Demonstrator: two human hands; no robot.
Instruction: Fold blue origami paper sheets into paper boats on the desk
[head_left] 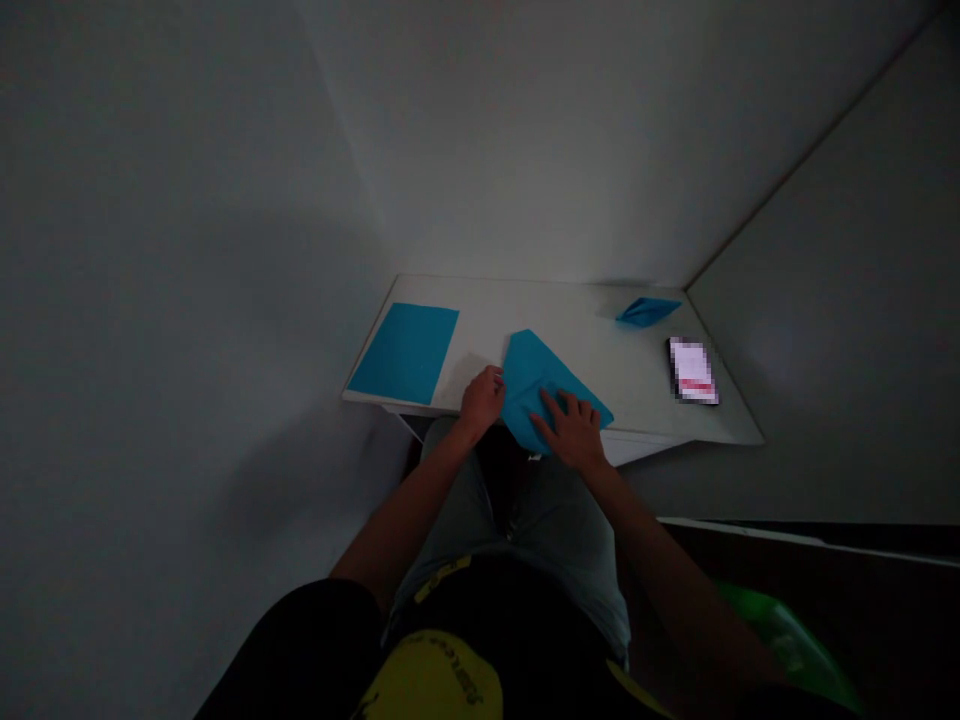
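A partly folded sheet of blue paper (525, 375) lies at the front edge of the white tabletop, its near corner reaching past the edge. My left hand (481, 398) is closed with bent fingers at the paper's left edge, the fingertips on it. Across the lower right of the same paper, my right hand (573, 428) rests with its fingers spread, pressing on the surface. A flat blue sheet (409, 352) lies to the left of my hands. Toward the back right sits a small folded blue paper piece (647, 312), pointed at its ends.
A phone (693, 370) with a lit, blurred screen lies on the right of the white table (517, 295). Pale walls border the table at the back, left and right. Something green (787, 640) stands low at the right, below table height.
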